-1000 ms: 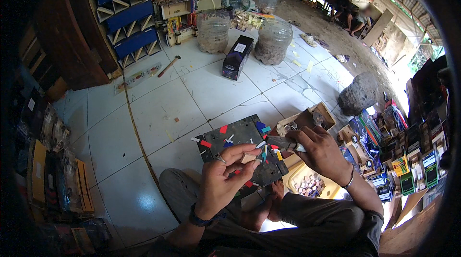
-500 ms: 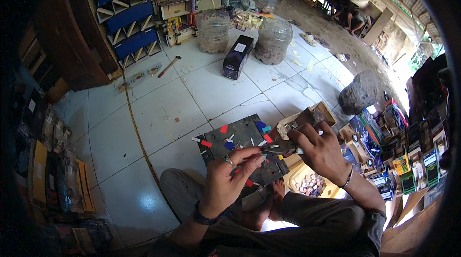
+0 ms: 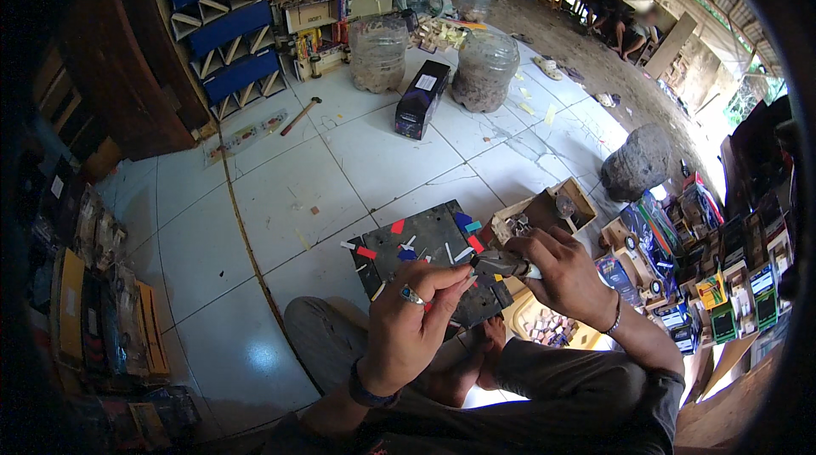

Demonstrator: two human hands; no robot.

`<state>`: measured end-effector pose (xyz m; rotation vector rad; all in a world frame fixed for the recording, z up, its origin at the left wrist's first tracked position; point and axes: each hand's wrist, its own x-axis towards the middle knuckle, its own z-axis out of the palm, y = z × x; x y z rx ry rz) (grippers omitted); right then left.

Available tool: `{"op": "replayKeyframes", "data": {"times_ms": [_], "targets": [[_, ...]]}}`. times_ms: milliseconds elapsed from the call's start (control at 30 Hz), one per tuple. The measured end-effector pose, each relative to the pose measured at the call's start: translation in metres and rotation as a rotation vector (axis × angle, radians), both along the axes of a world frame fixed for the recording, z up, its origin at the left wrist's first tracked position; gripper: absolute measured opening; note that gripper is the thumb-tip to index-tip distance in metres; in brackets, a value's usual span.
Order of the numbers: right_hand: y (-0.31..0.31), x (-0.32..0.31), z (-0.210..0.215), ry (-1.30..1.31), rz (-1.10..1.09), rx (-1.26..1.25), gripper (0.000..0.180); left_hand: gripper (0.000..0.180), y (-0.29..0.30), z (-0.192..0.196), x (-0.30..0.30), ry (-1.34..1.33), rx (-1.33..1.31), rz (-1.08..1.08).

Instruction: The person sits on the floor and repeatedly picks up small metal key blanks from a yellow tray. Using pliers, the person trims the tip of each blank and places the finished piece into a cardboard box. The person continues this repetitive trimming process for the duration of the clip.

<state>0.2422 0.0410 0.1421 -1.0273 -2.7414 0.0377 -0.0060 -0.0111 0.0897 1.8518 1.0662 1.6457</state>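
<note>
Dark metal shows in the small tool (image 3: pixel 501 265) that is gripped in the right hand (image 3: pixel 561 272), the fingers being curled tightly round it while its tip points toward the left hand (image 3: pixel 416 319). The left hand is raised just beside it, with thumb and forefinger pinched together close to the tool's tip; whether something thin is held in that pinch cannot be told. A ring with a blue stone (image 3: pixel 408 294) is worn on the left hand, a dark band is seen at its wrist, and a thin bracelet (image 3: pixel 614 316) is worn on the right wrist. Both hands are held over a dark square board (image 3: pixel 425 243) that lies on the white tiled floor (image 3: pixel 297 183) in front of crossed legs; red, blue and white scraps are scattered over it. Just beyond the right hand an open cardboard box (image 3: pixel 565 204) is set, and a yellow tray of small pieces (image 3: pixel 544 327) lies below that hand. Farther off on the tiles, a dark oblong box (image 3: pixel 422 100), two large clear jars (image 3: pixel 484 71) and a hammer (image 3: pixel 299 116) are seen, well apart from the hands.
</note>
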Motion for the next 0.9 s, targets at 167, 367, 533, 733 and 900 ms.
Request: {"op": "replayKeyframes", "data": {"times_ms": [167,367,533,733,900], "targets": [[0.0008,-0.0005,-0.0041,0.144,0.031,-0.188,0.047,0.028,0.0020,0.0017,-0.0017,0.094,0.110,0.080],[-0.0004,-0.0018,-0.0007,0.200,0.027,-0.391,0.041,0.032,0.0046,-0.0005,-0.0054,0.168,0.176,0.132],[-0.0009,-0.0008,0.0046,0.190,0.016,-0.528,0.042,0.027,0.0058,-0.0007,-0.0069,0.181,0.176,0.151],[0.0022,0.0009,0.0008,0.252,0.044,-0.692,0.040,0.026,0.0066,0.0007,-0.0089,0.194,0.176,0.122],[0.0033,0.0009,0.0024,0.219,0.028,-0.728,0.040,0.028,0.0085,0.0010,-0.0101,0.189,0.195,0.107]]}}
